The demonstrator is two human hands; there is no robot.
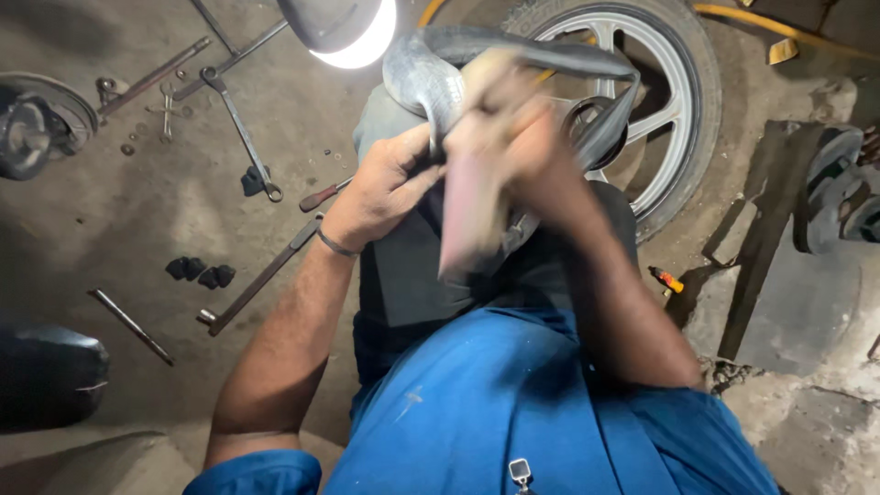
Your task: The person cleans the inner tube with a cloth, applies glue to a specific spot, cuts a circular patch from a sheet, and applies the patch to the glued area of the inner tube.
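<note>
Head view: left hand [380, 188] clenched on grey rubber tube [431, 82] held over lap; right hand [500, 137] blurred, gripping a pinkish strip [467, 215] pressed against tube. Wheel [674, 87] just behind, spanner [243, 133] and bars [261, 275] on floor left

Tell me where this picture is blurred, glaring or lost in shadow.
Head view: the right hand and the pinkish sheet it holds are smeared by motion blur; the lamp at top blows out to white glare; the left hand on the grey inner tube is fairly sharp; the left edge and far right sink into shadow.
</note>
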